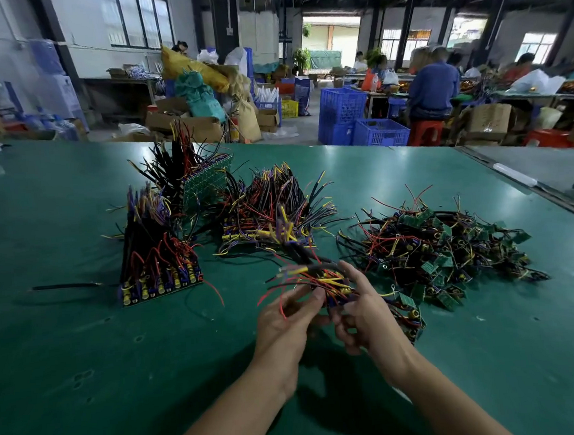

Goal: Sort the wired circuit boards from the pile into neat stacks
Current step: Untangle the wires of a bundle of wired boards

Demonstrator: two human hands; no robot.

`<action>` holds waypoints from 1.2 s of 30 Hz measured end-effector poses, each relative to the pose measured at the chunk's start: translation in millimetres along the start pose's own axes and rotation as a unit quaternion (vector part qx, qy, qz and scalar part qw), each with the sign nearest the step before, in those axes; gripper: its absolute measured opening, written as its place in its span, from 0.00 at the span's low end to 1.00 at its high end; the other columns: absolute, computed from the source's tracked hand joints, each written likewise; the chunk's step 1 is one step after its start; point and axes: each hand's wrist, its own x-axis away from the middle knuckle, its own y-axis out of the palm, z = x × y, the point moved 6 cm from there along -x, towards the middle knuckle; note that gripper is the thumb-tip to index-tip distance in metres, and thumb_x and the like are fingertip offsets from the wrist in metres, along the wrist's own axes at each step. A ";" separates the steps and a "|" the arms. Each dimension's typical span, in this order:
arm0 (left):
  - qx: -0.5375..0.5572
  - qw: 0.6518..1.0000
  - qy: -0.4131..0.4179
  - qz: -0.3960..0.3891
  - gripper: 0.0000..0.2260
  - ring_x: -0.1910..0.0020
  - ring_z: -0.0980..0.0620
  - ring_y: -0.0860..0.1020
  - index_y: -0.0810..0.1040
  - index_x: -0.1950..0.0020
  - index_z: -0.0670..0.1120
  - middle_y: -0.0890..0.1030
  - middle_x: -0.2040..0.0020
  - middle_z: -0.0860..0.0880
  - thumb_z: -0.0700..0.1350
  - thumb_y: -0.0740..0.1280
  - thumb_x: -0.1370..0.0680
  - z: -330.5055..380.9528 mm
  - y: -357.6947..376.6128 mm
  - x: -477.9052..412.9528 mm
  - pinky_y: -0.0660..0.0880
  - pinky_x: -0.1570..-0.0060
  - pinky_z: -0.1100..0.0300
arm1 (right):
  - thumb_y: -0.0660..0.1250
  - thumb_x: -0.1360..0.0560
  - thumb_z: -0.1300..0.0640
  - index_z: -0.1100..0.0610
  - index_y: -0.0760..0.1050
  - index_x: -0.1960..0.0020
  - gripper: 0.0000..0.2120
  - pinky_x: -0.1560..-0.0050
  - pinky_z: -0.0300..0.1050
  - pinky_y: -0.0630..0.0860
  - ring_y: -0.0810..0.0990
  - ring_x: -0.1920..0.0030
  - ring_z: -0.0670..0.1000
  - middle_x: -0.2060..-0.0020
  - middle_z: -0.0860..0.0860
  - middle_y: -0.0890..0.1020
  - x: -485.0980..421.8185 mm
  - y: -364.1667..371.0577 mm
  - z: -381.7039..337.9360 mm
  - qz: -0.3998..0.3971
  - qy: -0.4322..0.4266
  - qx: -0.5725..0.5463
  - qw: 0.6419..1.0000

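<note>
While a neat stack [158, 261] and a looser stack [268, 212] sit left of centre on the worktop [84, 370], the left hand [286, 315] pinches the wires of a bundle of boards [328, 282] and the right hand [361, 311] grips it. Mid-sort, I'd say. Next move is squaring it up and stacking it. Tangled wires from the pile [446, 249] on the right could snag.

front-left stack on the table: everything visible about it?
The front-left stack stands on the green table, boards packed in a row, yellow and blue components lining its near edge. Black, red, purple and yellow wires rise, bunching to a narrow top. Neither the left hand nor the right hand touches it.
</note>
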 end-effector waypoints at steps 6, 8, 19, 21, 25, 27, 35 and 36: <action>-0.065 0.998 0.009 -0.005 0.07 0.67 0.54 0.81 0.85 0.61 0.52 0.85 0.64 0.50 0.42 0.72 0.26 1.2 5.2 5.9 0.76 0.66 0.64 | 0.65 0.32 0.33 0.48 0.72 0.44 0.25 0.73 0.42 0.65 0.70 0.72 0.50 0.68 0.50 0.75 -0.7 -7.6 -3.9 0.133 -0.065 0.055 0.987; -0.063 0.998 0.000 -0.020 0.11 0.69 0.54 0.81 0.85 0.62 0.54 0.85 0.63 0.50 0.43 0.67 0.22 1.5 8.7 8.0 0.74 0.70 0.65 | 0.63 0.30 0.34 0.46 0.75 0.51 0.17 0.67 0.42 0.66 0.71 0.68 0.48 0.65 0.46 0.77 -2.5 -11.2 -5.1 0.156 -0.088 0.060 0.982; -0.037 0.995 -0.080 0.037 0.18 0.63 0.49 0.82 0.85 0.63 0.50 0.85 0.62 0.47 0.46 0.58 0.21 -11.1 8.1 3.4 0.75 0.64 0.58 | 0.59 0.28 0.35 0.51 0.73 0.55 0.19 0.61 0.46 0.69 0.71 0.65 0.44 0.68 0.42 0.74 2.9 17.9 -7.1 0.159 -0.143 0.105 0.971; -0.033 0.995 -0.089 0.033 0.18 0.64 0.49 0.81 0.84 0.65 0.49 0.84 0.64 0.47 0.45 0.58 0.21 -11.1 6.1 3.1 0.74 0.64 0.58 | 0.58 0.29 0.33 0.50 0.71 0.54 0.20 0.62 0.42 0.68 0.69 0.67 0.42 0.69 0.39 0.73 2.5 17.7 -5.5 0.159 -0.146 0.115 0.970; -0.024 0.993 -0.111 0.003 0.20 0.73 0.55 0.78 0.84 0.68 0.50 0.81 0.69 0.50 0.46 0.58 0.21 -10.7 8.4 5.8 0.69 0.75 0.66 | 0.57 0.28 0.34 0.47 0.70 0.51 0.18 0.61 0.40 0.69 0.70 0.66 0.41 0.67 0.39 0.74 0.7 20.0 -5.2 0.130 -0.144 0.132 0.972; -0.027 0.994 -0.102 0.000 0.20 0.71 0.56 0.79 0.85 0.66 0.51 0.82 0.68 0.51 0.46 0.58 0.21 -7.4 8.9 6.0 0.70 0.75 0.67 | 0.60 0.27 0.35 0.46 0.71 0.49 0.16 0.57 0.44 0.70 0.72 0.62 0.44 0.62 0.42 0.76 -1.5 20.7 -3.6 0.106 -0.132 0.106 0.980; -0.060 0.994 -0.070 0.055 0.23 0.76 0.47 0.73 0.83 0.68 0.46 0.78 0.74 0.46 0.45 0.53 0.20 -1.6 -4.6 -4.1 0.70 0.72 0.61 | 0.54 0.19 0.50 0.49 0.71 0.42 0.11 0.76 0.34 0.61 0.70 0.77 0.50 0.69 0.54 0.78 -2.9 30.3 10.7 0.006 0.030 -0.135 0.990; -0.063 0.994 -0.076 0.055 0.23 0.78 0.47 0.70 0.82 0.68 0.45 0.74 0.78 0.47 0.45 0.53 0.20 -0.9 -6.1 -5.3 0.67 0.75 0.62 | 0.50 0.19 0.52 0.51 0.71 0.41 0.13 0.75 0.34 0.61 0.68 0.79 0.51 0.70 0.58 0.77 -2.9 30.2 10.3 -0.005 0.048 -0.166 0.985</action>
